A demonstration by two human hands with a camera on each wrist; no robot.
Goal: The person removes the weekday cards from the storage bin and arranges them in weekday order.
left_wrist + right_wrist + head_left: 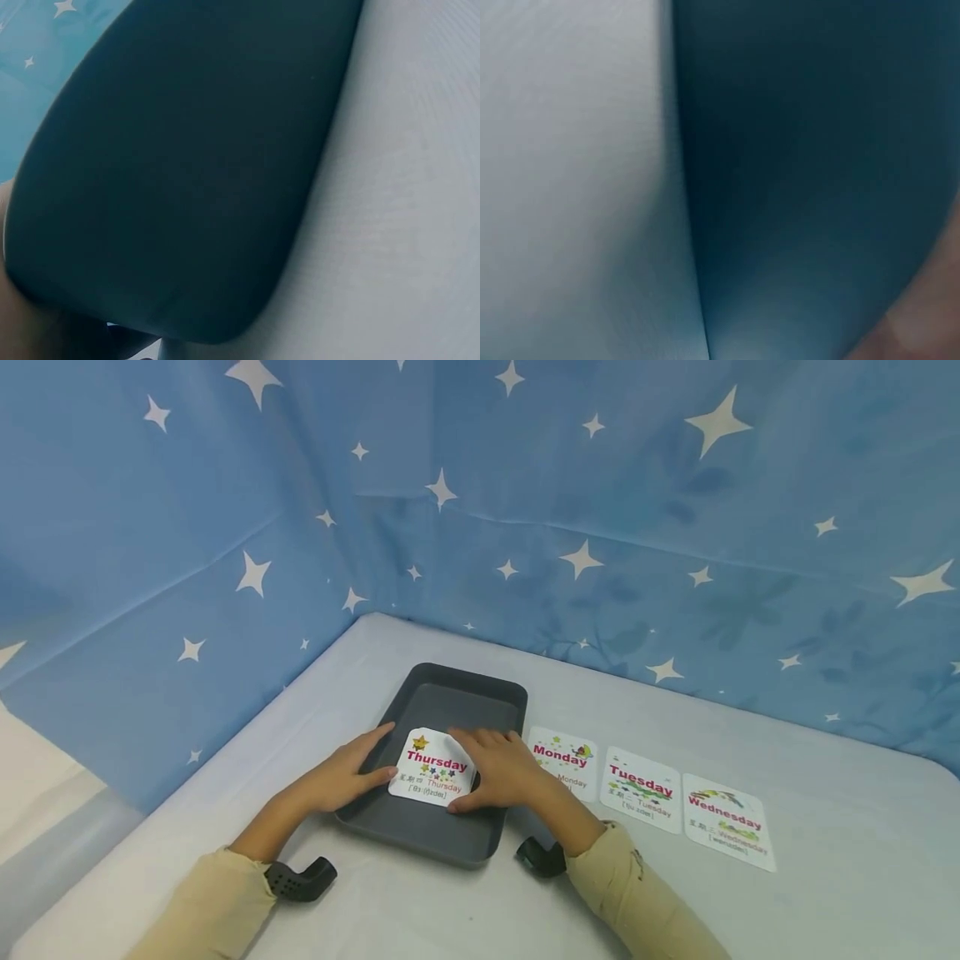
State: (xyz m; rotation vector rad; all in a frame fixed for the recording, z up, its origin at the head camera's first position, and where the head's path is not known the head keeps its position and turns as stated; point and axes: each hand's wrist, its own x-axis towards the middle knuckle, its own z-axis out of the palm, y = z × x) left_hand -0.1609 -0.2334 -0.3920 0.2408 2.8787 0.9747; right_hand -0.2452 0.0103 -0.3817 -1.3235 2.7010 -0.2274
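Note:
A white card reading Thursday (431, 767) lies over the dark grey baking tray (468, 697), with a gold star in its corner. My right hand (498, 768) holds that card by its right side, index fingertip at the upper corner and thumb at the lower. From the other side, my left hand (348, 774) reaches across the tray's left rim; its thumb tip touches the card's left edge and its forefinger points forward, extended. In the left wrist view the tray's outer side (187, 172) fills the middle. Tray side (810, 150) also fills much of the right wrist view.
To the right of the tray, cards lie in a row on the white table (847, 793): Monday (558, 750), partly behind my right hand, then Tuesday (641, 787) and Wednesday (726, 818). A blue curtain with white stars (525, 485) rises along the table's back and left.

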